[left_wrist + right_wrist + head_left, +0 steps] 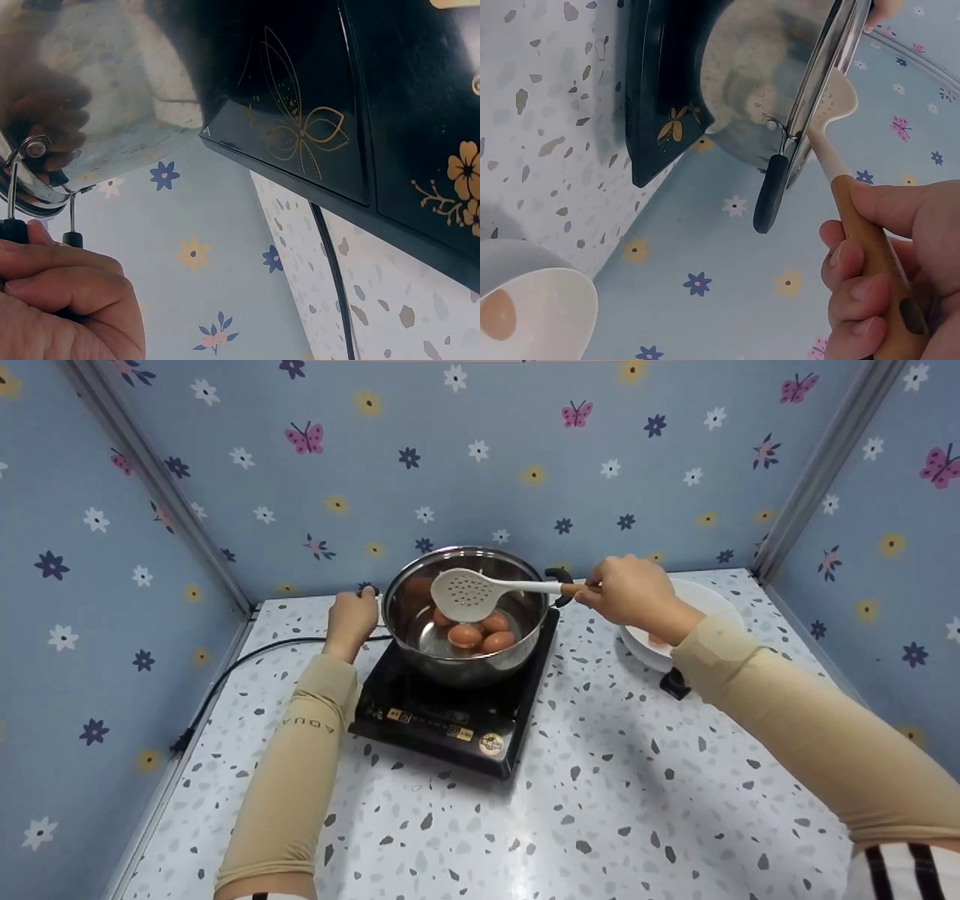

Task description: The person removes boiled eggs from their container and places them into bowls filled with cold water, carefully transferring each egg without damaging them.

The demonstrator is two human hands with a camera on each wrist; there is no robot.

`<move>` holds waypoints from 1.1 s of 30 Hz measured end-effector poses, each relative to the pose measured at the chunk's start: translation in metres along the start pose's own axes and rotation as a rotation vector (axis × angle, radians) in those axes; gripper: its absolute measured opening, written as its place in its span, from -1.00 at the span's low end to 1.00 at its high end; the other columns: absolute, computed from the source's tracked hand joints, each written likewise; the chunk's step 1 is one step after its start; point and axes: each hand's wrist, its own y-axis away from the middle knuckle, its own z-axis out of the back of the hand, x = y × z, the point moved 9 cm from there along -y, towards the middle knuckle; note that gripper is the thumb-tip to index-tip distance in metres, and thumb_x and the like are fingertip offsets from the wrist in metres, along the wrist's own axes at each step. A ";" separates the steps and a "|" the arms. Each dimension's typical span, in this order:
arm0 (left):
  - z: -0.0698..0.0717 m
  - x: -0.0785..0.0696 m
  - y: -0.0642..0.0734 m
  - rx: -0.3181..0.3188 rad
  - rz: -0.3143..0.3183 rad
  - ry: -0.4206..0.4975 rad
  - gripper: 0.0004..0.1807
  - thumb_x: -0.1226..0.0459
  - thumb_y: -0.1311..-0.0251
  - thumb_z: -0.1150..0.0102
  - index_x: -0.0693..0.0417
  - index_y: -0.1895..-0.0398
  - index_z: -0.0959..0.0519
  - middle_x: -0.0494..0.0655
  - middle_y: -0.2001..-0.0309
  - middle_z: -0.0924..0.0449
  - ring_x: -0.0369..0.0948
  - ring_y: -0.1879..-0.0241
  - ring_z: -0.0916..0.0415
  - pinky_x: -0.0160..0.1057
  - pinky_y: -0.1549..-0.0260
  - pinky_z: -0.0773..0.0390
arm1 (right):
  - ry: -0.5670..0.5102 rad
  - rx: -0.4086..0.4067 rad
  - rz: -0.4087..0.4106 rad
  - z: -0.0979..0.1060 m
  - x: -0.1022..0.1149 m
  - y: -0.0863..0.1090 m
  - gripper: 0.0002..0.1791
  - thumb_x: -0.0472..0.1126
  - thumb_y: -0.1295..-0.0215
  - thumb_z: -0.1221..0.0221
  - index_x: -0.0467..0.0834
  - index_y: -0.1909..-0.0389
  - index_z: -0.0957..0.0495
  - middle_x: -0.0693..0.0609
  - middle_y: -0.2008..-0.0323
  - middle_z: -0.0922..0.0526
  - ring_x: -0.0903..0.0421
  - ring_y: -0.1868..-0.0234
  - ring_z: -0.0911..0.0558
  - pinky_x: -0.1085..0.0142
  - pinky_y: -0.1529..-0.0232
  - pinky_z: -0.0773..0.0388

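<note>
A steel pot (480, 666) sits on a black induction cooker (450, 735). Several brown eggs (498, 642) lie in the bottom of it. My left hand (351, 619) grips the pot's left handle; the left wrist view shows the fingers of that hand (67, 292) curled round the black grip. My right hand (637, 591) holds a slotted spoon (466, 595) by its wooden handle (870, 247). The spoon's white perforated head is over the pot's opening, above the eggs, and looks bare. The pot's right black handle (771, 195) is free, just beside the spoon's handle.
A white bowl (694, 594) stands at the right, partly hidden by my right forearm, with a brown egg (498, 315) inside. A small black object (675, 684) lies beside it. The cooker's black cord (262, 647) runs left over the speckled table (600, 825). Patterned walls (480, 495) enclose the table.
</note>
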 end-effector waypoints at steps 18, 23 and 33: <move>0.000 -0.001 0.001 0.019 0.003 -0.018 -0.34 0.11 -0.72 0.30 0.61 -0.34 -0.49 0.57 -0.37 -0.51 0.35 -0.42 -0.49 0.28 -0.38 -0.46 | 0.101 0.115 0.053 -0.002 0.014 -0.005 -0.40 0.28 -0.56 -0.22 0.01 0.65 -0.56 0.17 0.73 -0.26 0.13 0.60 -0.26 0.26 0.58 -0.16; 0.000 -0.002 0.001 0.003 -0.007 -0.018 -0.36 0.13 -0.72 0.28 0.62 -0.32 -0.51 0.58 -0.34 -0.53 0.35 -0.39 -0.52 0.27 -0.37 -0.48 | 0.123 0.194 0.023 -0.003 0.016 -0.010 -0.43 0.32 -0.52 -0.24 0.00 0.57 -0.63 0.16 0.69 -0.32 0.12 0.57 -0.29 0.24 0.56 -0.21; 0.000 -0.001 0.000 -0.005 -0.001 -0.019 -0.36 0.13 -0.72 0.28 0.62 -0.31 -0.51 0.57 -0.33 -0.54 0.35 -0.39 -0.52 0.28 -0.36 -0.49 | 0.110 0.311 0.054 -0.006 0.024 -0.020 -0.49 0.28 -0.48 -0.29 -0.04 0.47 -0.72 0.14 0.58 -0.50 0.13 0.51 -0.40 0.24 0.49 -0.34</move>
